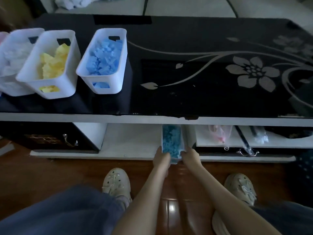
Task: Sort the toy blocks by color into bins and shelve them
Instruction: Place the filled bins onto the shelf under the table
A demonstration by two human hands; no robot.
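Observation:
A white bin of turquoise blocks [172, 141] sits lengthwise on the lower white shelf [132, 141] under the black table top. My left hand [161, 156] grips its near left corner and my right hand [189, 156] grips its near right corner. On the table top stand three more white bins: one with light blue blocks [104, 61], one with yellow blocks [50, 65] and one with white blocks [11, 58] at the far left edge of the view.
The black glass table [203, 73] has a flower pattern. A dark drawer with a metal handle [50, 138] lies left of the shelf; another drawer [245, 141] on the right holds plastic bags and a black stick. My feet in beige shoes stand on the wood floor.

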